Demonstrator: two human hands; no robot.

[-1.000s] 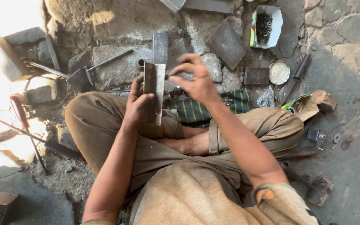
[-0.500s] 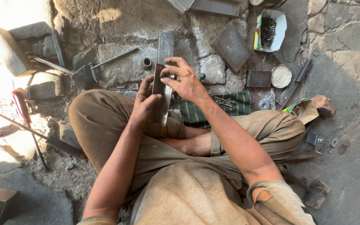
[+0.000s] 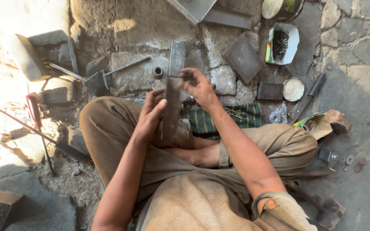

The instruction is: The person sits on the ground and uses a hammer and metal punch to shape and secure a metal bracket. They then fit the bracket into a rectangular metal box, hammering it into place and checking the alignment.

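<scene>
Left hand grips a metal strip (held upright); right hand pinches its top.

A metal strip stood between my hands above my lap, a hammer far left, a box of screws far right.

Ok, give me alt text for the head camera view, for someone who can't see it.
A person sits cross-legged on stone ground, left hand and right hand gripping a flat metal strip upright over the lap, with a hammer and metal scraps lying around.
</scene>
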